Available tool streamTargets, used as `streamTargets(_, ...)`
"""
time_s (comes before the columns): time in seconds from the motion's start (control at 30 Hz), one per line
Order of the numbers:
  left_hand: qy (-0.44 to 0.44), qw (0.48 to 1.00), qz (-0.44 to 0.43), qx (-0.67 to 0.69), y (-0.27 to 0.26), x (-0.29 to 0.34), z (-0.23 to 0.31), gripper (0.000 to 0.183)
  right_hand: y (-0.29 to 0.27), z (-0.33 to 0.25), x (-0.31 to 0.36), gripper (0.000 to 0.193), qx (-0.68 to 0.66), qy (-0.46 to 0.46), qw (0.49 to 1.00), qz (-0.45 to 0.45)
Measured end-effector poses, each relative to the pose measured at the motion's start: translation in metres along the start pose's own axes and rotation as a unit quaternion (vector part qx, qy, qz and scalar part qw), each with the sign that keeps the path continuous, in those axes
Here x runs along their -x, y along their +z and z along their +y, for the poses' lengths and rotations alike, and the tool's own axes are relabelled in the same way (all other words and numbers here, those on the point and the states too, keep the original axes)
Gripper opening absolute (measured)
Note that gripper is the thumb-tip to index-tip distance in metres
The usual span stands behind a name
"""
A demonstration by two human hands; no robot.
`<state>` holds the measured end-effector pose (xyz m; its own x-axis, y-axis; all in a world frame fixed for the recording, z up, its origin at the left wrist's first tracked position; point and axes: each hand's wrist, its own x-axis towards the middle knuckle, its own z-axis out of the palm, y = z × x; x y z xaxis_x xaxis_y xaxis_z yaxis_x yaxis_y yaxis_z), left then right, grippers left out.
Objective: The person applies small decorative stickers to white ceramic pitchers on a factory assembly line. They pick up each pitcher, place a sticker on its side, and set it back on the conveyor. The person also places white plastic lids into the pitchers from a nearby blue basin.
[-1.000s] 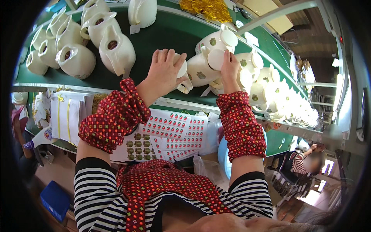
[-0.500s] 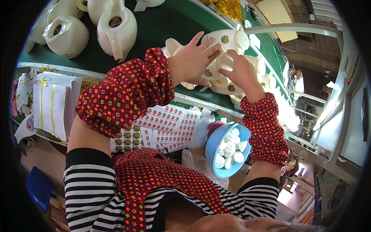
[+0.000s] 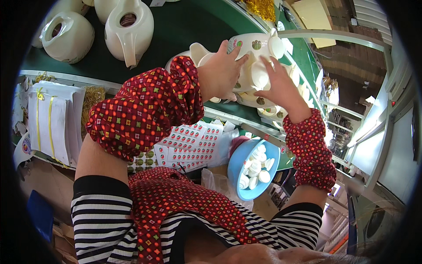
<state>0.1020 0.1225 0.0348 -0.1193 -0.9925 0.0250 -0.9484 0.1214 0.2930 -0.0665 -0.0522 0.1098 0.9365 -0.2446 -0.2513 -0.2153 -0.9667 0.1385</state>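
Note:
A cream-white ceramic jug (image 3: pixel 252 75) with small leafy decals lies tilted among similar jugs on the green belt. My left hand (image 3: pixel 220 74) is around its left end, with fingers spread over it and the thumb low. On the right, my right hand (image 3: pixel 283 87) has its fingers apart beside the jug's round mouth; whether the fingertips touch it I cannot tell. Just beyond lies another jug (image 3: pixel 256 44) on its side, with a green decal and its mouth to the right. Part of the handled jug is hidden behind my left hand.
Larger white jugs (image 3: pixel 129 35) with handles stand at the far left of the green belt (image 3: pixel 184 26). Nearer me are sticker sheets (image 3: pixel 189 147), a blue basin (image 3: pixel 234 172) of white lids, and a tied stack of white paper (image 3: pixel 59 123). A metal rail (image 3: pixel 325 34) crosses at right.
My right hand has shifted right, and its fingers have opened away from the jug's mouth. My left hand stays on the jug. The larger jugs have shifted slightly left and up in view.

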Motion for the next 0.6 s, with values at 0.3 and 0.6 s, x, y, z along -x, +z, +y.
streamTargets(0.3,0.015,0.999,0.01,0.034,0.0,-0.001,-0.001,0.069,0.01,0.002,-0.005,0.081,-0.054,0.033,0.997,-0.033)
streamTargets(0.6,0.001,0.998,0.012,0.064,0.001,-0.003,-0.002,0.063,0.007,0.006,-0.006,0.095,-0.068,-0.02,0.994,-0.081)
